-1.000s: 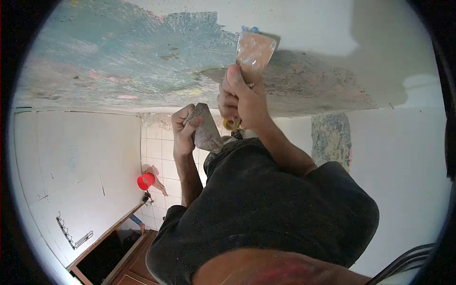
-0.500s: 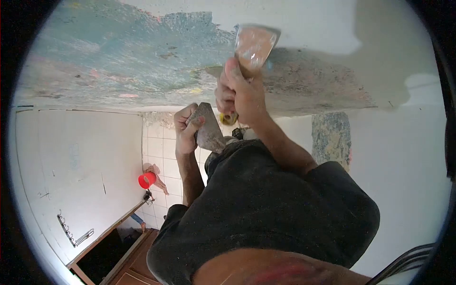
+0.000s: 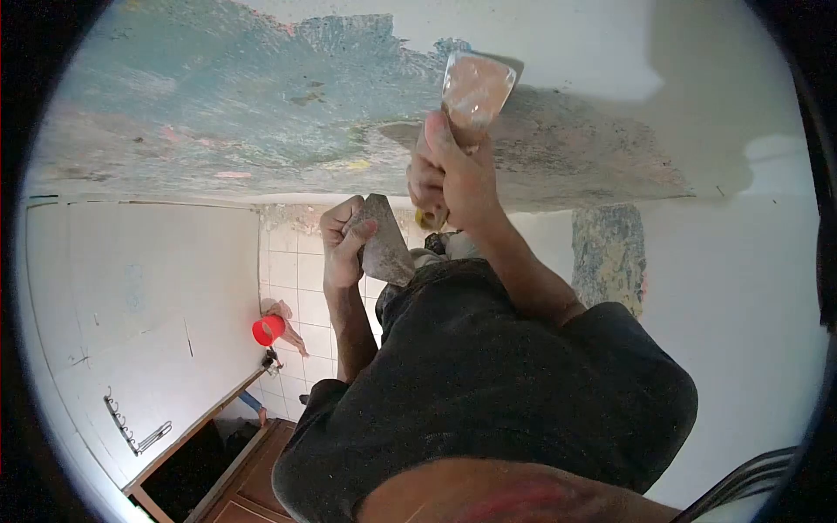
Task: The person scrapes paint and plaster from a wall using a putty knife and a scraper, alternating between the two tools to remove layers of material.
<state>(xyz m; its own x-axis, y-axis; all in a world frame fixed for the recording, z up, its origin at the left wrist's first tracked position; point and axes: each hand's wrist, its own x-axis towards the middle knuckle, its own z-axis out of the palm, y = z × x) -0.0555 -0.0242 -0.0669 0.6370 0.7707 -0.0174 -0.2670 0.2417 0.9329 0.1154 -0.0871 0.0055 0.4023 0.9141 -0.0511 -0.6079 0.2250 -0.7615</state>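
In the head view, my right hand (image 3: 462, 179) is closed around a putty knife (image 3: 477, 85). The wide blade lies close against the wall, near the ragged edge between white paint and a stripped blue-grey patch (image 3: 261, 78). Below my right fist the yellow end (image 3: 425, 218) of its handle shows. My left hand (image 3: 344, 244) sits lower and to the left, its thumb pressed on a grey, dusty, wedge-shaped slab (image 3: 384, 244). That slab is held away from the wall, in front of my dark shirt (image 3: 497, 375).
A red bucket (image 3: 268, 329) stands on the tiled floor (image 3: 309, 275), with another person's arm (image 3: 294, 336) beside it. A hook rack (image 3: 120, 423) is on the left wall. Dark cables (image 3: 741, 479) run at lower right, and another stripped patch (image 3: 609, 257) shows on the right wall.
My right hand and the putty knife have shifted slightly down and right in view, showing blue-grey wall above the blade's corner. My left hand has barely moved.
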